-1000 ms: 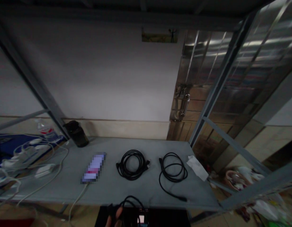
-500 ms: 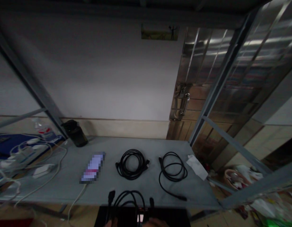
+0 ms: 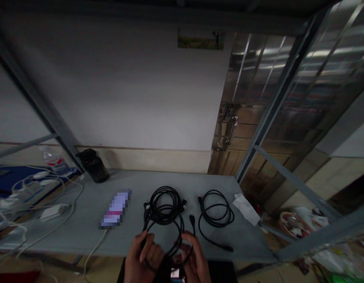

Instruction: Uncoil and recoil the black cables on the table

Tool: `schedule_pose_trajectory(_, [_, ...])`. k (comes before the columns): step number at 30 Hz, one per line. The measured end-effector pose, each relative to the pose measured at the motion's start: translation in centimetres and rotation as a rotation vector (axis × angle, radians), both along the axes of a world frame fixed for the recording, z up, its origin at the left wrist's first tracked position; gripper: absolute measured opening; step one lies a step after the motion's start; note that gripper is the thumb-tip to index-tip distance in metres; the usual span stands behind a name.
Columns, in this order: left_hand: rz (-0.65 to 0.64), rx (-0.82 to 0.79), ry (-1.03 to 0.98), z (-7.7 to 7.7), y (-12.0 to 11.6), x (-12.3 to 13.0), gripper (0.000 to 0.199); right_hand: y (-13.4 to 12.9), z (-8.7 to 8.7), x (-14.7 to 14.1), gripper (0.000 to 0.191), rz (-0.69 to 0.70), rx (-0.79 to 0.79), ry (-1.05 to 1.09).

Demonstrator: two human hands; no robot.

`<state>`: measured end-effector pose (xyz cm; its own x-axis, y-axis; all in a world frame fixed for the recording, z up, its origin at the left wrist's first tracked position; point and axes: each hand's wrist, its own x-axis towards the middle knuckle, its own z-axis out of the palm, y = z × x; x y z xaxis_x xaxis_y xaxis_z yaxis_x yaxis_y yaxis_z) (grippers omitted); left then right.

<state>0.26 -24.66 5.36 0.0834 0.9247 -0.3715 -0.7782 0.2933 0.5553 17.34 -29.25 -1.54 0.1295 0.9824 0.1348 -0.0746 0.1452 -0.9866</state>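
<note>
Between my two hands, at the table's front edge, is a black cable (image 3: 182,232) looped into a loose coil. My left hand (image 3: 145,255) is closed around its left side, with one plug end sticking up above the fingers. My right hand (image 3: 195,257) grips the right side, where another plug (image 3: 192,218) points upward. Just beyond, a neatly wound black cable coil (image 3: 165,188) lies on the table, partly overlapped by the held loops. To its right lies a second coiled cable (image 3: 217,225), one end trailing toward the front.
A lit phone (image 3: 116,208) lies left on the grey table (image 3: 182,179), a white charging cable (image 3: 96,245) running from it. A dark jar (image 3: 95,167), white adapter (image 3: 53,211) and power strip (image 3: 31,192) are farther left. A white tissue (image 3: 246,209) lies at the right edge.
Both hands have risen from the bottom edge of the view and moved forward over the table front, carrying the looped cable up to the middle coil. Things on the table stay put.
</note>
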Motion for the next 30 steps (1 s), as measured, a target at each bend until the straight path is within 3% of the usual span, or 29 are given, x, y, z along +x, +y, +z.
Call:
schedule_pose_trajectory(2, [-0.024,0.078,0.09,0.1,3.9,0.3,0.073,3.9,0.3,0.0,0.047,0.061,0.067,-0.048])
schedule_pose_trajectory(5, [0.048,0.185,0.432,-1.1,8.8,0.1,0.068,9.7,0.1,-0.4,0.035,-0.073,0.132,-0.18])
schedule_pose_trajectory(9, [0.183,0.294,1.051,-3.9,11.6,-1.7,0.069,14.2,-2.1,-0.9,0.041,-0.107,0.144,-0.345])
schedule_pose_trajectory(15, [0.259,0.374,1.556,-6.3,11.9,-3.1,0.063,13.0,-4.8,-0.9,0.062,-0.156,0.199,-0.528])
schedule_pose_trajectory(21, [0.473,0.425,1.955,-7.4,11.7,-2.2,0.082,11.7,-5.3,-0.6,0.091,-0.1,0.229,-0.847])
schedule_pose_trajectory(23, [0.423,0.553,1.994,-7.6,11.4,-2.4,0.069,12.2,-5.0,-0.5,0.097,-0.068,0.233,-0.909])
schedule_pose_trajectory(26, [0.16,0.91,1.968,-8.2,10.9,-3.2,0.05,13.2,-3.9,-0.3,0.098,-0.031,0.217,-0.969])
schedule_pose_trajectory(28, [-0.032,1.104,1.921,-8.7,10.7,-3.7,0.051,13.0,-3.0,-0.1,0.094,-0.046,0.209,-0.972])
schedule_pose_trajectory(30, [-0.128,1.157,1.895,-9.1,10.6,-3.9,0.053,11.5,-2.3,0.2,0.086,-0.056,0.233,-0.941])
